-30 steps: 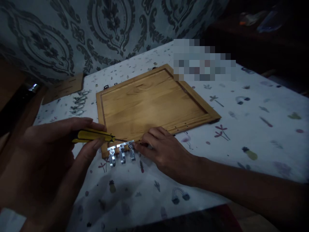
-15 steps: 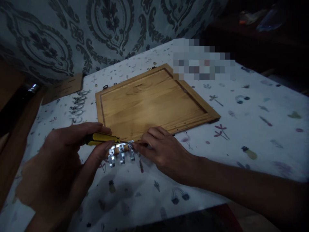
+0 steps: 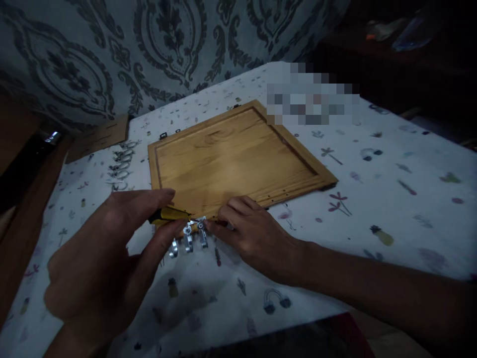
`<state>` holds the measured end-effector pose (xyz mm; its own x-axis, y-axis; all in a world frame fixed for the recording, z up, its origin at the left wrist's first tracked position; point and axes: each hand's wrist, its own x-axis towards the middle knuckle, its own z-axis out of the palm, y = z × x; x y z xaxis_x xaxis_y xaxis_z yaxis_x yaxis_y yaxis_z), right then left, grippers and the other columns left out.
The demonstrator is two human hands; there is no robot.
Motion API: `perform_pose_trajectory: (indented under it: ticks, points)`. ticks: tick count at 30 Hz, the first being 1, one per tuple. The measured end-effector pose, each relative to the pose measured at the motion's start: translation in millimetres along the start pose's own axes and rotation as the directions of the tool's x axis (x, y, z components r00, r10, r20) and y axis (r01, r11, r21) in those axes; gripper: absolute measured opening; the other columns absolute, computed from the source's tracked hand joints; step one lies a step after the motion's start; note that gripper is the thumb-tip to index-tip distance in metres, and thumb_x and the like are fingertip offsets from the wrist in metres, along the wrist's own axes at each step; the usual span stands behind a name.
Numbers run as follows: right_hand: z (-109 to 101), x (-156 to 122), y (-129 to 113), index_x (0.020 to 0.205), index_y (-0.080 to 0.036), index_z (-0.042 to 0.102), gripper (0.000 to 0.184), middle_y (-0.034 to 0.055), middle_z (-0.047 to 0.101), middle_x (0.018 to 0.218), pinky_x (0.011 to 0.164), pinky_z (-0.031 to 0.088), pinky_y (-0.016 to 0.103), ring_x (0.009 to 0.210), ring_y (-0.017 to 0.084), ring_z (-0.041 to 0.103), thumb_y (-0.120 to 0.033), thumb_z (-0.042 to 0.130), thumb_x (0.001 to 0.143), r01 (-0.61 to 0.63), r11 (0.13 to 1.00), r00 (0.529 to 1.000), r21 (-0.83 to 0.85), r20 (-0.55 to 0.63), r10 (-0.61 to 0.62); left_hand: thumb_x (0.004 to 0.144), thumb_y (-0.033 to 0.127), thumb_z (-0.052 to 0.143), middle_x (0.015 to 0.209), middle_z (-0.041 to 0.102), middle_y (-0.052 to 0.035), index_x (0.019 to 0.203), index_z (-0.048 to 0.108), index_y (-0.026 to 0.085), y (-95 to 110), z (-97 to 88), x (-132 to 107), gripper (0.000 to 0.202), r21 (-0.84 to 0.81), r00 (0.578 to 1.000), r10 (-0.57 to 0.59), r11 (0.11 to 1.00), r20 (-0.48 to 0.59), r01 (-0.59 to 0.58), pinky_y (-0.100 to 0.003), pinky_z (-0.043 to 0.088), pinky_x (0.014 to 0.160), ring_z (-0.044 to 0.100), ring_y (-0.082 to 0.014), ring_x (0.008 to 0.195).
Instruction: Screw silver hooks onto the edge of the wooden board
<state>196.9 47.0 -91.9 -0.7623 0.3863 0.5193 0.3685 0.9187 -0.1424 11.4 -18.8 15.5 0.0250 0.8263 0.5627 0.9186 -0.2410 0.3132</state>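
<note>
The flat four-sided wooden panel [image 3: 231, 159] is honey-brown with darker wavy grain and deep reddish-brown lines along its frame; at its near edge, the slim screwdriver [image 3: 173, 214] has a yellow-and-black handle and the curved metal hooks [image 3: 188, 241] gleam silver. Around the panel, the white printed cloth [image 3: 391, 204] bears scattered yellow pineapples with dark crowns, mauve-red sprigs and grey-blue arches. Beyond the panel, a pale blue-grey upright surface [image 3: 122, 30] carries large dark medallions and curling leaves.
</note>
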Motion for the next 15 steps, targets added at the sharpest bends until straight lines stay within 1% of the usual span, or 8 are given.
perform_pose_trajectory:
  ticks: [1, 3, 6, 8, 10, 12, 15]
  points:
    - [0, 0, 0, 0.094, -0.014, 0.065, 0.015, 0.0065, 0.057, 0.084, 0.073, 0.031, 0.034, 0.081, 0.019, 0.042, -0.013, 0.050, 0.095, 0.004, 1.000, 1.000, -0.003, -0.006, -0.004, 0.080, 0.033, 0.068, 0.089, 0.073, 0.0022, 0.100, 0.068, 0.029, 0, -0.2, 0, 0.021, -0.011, 1.000, 0.012, 1.000, 0.005, -0.012, -0.031, 0.056, 0.071, 0.068, -0.0173, 0.077]
    - [-1, 0, 0, 0.093, -0.014, 0.064, 0.014, 0.0064, 0.057, 0.084, 0.073, 0.031, 0.034, 0.081, 0.019, 0.041, -0.013, 0.050, 0.095, 0.018, 1.000, 1.000, -0.017, -0.022, -0.018, 0.081, 0.035, 0.067, 0.090, 0.071, 0.0026, 0.104, 0.067, 0.030, 1, -0.8, 1, 0.023, -0.015, 1.000, 0.025, 1.000, 0.008, -0.025, -0.031, 0.057, 0.072, 0.068, -0.0168, 0.078]
    - [-1, 0, 0, 0.095, -0.014, 0.064, 0.014, 0.0060, 0.056, 0.083, 0.074, 0.030, 0.034, 0.081, 0.019, 0.041, -0.013, 0.050, 0.096, 0.023, 0.999, 0.999, -0.036, -0.035, -0.025, 0.082, 0.039, 0.067, 0.081, 0.070, 0.0040, 0.098, 0.068, 0.029, 4, -1.5, 3, 0.019, 0.047, 0.999, 0.036, 0.998, 0.022, -0.037, -0.029, 0.057, 0.068, 0.068, -0.0151, 0.071]
    - [-1, 0, 0, 0.096, -0.015, 0.064, 0.014, 0.0060, 0.057, 0.084, 0.074, 0.031, 0.034, 0.081, 0.019, 0.041, -0.014, 0.050, 0.096, 0.020, 0.999, 0.999, -0.034, -0.032, -0.021, 0.081, 0.042, 0.067, 0.075, 0.069, 0.0041, 0.094, 0.069, 0.028, 7, -1.4, 5, 0.018, 0.081, 0.999, 0.019, 0.996, 0.033, -0.022, -0.028, 0.057, 0.066, 0.067, -0.0147, 0.067]
    - [-1, -1, -1, 0.099, -0.015, 0.064, 0.014, 0.0061, 0.058, 0.085, 0.074, 0.031, 0.034, 0.082, 0.020, 0.042, -0.015, 0.051, 0.096, 0.007, 1.000, 1.000, -0.022, -0.024, -0.007, 0.082, 0.044, 0.065, 0.074, 0.069, 0.0039, 0.092, 0.070, 0.029, 9, -1.2, 7, 0.019, 0.083, 1.000, -0.002, 0.997, 0.019, 0.001, -0.029, 0.057, 0.065, 0.067, -0.0150, 0.065]
    - [0, -1, -1, 0.101, -0.015, 0.064, 0.014, 0.0063, 0.059, 0.087, 0.074, 0.031, 0.034, 0.083, 0.020, 0.042, -0.016, 0.052, 0.096, -0.008, 1.000, 1.000, -0.012, -0.012, 0.008, 0.083, 0.042, 0.064, 0.075, 0.070, 0.0043, 0.093, 0.070, 0.029, 10, -1.1, 8, 0.018, 0.090, 1.000, -0.002, 0.996, 0.020, 0.000, -0.028, 0.057, 0.066, 0.067, -0.0146, 0.065]
    - [0, -1, -1, 0.101, -0.014, 0.064, 0.014, 0.0062, 0.060, 0.089, 0.074, 0.031, 0.033, 0.084, 0.020, 0.043, -0.016, 0.051, 0.097, -0.028, 1.000, 1.000, -0.005, 0.012, 0.028, 0.083, 0.038, 0.064, 0.076, 0.072, 0.0042, 0.094, 0.070, 0.028, 11, -1.8, 9, 0.016, 0.084, 0.998, 0.028, 0.996, 0.054, -0.033, -0.028, 0.058, 0.068, 0.067, -0.0147, 0.064]
